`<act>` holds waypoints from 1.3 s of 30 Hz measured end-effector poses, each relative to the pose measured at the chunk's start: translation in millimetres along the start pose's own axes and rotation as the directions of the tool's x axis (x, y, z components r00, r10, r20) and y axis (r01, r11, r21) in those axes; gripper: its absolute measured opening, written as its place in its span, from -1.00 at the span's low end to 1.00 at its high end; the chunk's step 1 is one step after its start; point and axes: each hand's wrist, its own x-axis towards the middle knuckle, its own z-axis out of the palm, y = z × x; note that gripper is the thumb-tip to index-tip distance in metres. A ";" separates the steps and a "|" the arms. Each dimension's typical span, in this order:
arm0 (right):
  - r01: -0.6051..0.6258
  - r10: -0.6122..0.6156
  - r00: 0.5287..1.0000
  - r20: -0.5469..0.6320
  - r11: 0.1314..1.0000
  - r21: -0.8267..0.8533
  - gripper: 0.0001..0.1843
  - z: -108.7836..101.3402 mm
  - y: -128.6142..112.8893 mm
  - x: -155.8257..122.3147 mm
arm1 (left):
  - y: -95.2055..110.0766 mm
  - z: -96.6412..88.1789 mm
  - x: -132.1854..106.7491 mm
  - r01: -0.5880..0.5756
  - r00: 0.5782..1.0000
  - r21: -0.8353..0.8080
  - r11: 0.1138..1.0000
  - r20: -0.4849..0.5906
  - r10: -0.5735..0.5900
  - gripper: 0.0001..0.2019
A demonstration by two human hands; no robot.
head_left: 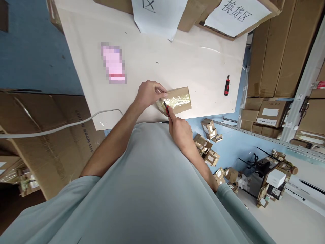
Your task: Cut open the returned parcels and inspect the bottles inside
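A small cardboard box, wrapped in shiny clear tape, lies near the front edge of the white table. My left hand grips its left end, with thumb and fingers closed at the upper corner. In my right hand is a red and black box cutter, the index finger stretched along it. Its tip rests on or just over the taped face near the left end; I cannot tell whether it cuts in. Another red and black box cutter lies at the table's right side.
A blurred pink item lies on the table's left. Boxes with handwritten paper sheets stand along the far edge. A white cable crosses at left. Stacked cartons fill the right shelving, and small boxes sit on the blue floor.
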 end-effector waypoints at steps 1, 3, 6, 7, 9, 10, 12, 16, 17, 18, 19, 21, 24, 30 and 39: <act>-0.011 0.012 1.000 0.023 0.999 -0.034 -0.23 -1.7 -2.0 -3.9 | 2.5 0.6 -1.4 0.010 1.000 0.010 1.000 -0.004 -0.010 -0.75; -0.020 0.025 0.998 0.053 0.996 -0.082 -0.19 -2.9 -4.8 -10.0 | 7.0 1.7 -4.3 0.026 1.000 0.026 0.999 -0.010 -0.026 -0.76; -0.032 0.040 0.997 0.070 0.994 -0.104 -0.19 -0.8 -6.7 -13.6 | 11.5 2.8 -8.0 0.034 0.999 0.033 0.999 -0.018 -0.033 -0.83; -0.035 0.042 0.997 0.069 0.994 -0.104 -0.20 0.3 -6.8 -13.0 | 12.3 2.8 -8.7 0.034 0.999 0.035 0.999 -0.023 -0.033 -0.86; -0.027 0.032 0.998 0.054 0.994 -0.102 -0.20 2.0 -6.7 -10.0 | 12.6 2.4 -8.6 0.035 0.999 0.039 0.999 -0.041 -0.033 -0.90; -0.018 0.022 0.999 0.044 0.995 -0.100 -0.19 2.4 -6.5 -8.1 | 12.3 1.7 -7.9 0.035 0.998 0.040 0.999 -0.051 -0.033 -0.91; 0.002 0.001 1.000 0.031 0.995 -0.096 -0.16 2.2 -5.7 -6.1 | 11.5 -0.1 -5.9 0.032 0.998 0.041 0.999 -0.061 -0.030 -0.91; 0.001 0.006 0.998 0.065 0.995 -0.102 -0.14 -0.2 -2.8 -14.4 | 10.7 -2.2 -3.7 0.027 0.999 0.045 0.999 -0.035 -0.025 -0.90; -0.005 0.013 0.997 0.078 0.994 -0.107 -0.14 -0.6 -1.9 -17.3 | 10.8 -1.8 -4.2 0.027 0.999 0.048 0.999 -0.035 -0.025 -0.90; -0.007 0.017 0.996 0.088 0.994 -0.112 -0.15 -0.6 -1.0 -19.2 | 10.9 -1.1 -5.2 0.027 0.999 0.050 0.998 -0.040 -0.025 -0.89; -0.003 0.014 0.995 0.097 0.993 -0.115 -0.16 -0.4 -0.1 -19.5 | 11.0 -0.2 -6.3 0.026 0.999 0.052 0.998 -0.046 -0.024 -0.89; 0.024 -0.011 0.994 0.108 0.993 -0.112 -0.17 1.2 1.5 -15.2 | 10.8 1.8 -8.1 0.025 0.998 0.060 0.998 -0.056 -0.022 -0.88; 0.080 -0.071 0.994 0.087 0.992 -0.098 -0.18 5.2 5.2 -3.2 | 9.4 2.9 -7.7 0.025 0.996 0.080 0.997 -0.086 -0.018 -0.88; 0.157 -0.153 0.986 0.059 0.986 -0.060 -0.24 4.0 34.7 -12.7 | 1.4 -1.6 -3.3 0.039 0.994 0.067 0.997 -0.105 -0.032 -0.84; 0.005 0.034 0.973 -0.227 0.985 0.170 -0.31 -4.8 118.0 2.4 | 33.0 39.0 -13.5 -0.177 0.950 0.299 0.938 -0.197 0.242 -0.81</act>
